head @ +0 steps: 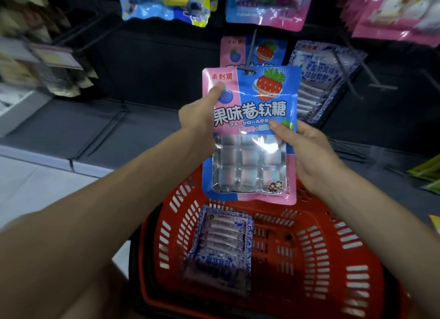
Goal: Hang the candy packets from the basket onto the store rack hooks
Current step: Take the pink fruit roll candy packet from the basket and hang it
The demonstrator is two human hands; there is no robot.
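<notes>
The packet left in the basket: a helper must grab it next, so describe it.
Find the red basket at the bottom. One packet lies inside, at its left. It is blue-and-white patterned, unlike the pink strawberry packet held above.

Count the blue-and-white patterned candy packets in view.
2. One blue-and-white packet lies in the red basket, toward its left side. The hanging blue-and-white packet is right of the held strawberry packet. More could be hidden behind it.
</notes>
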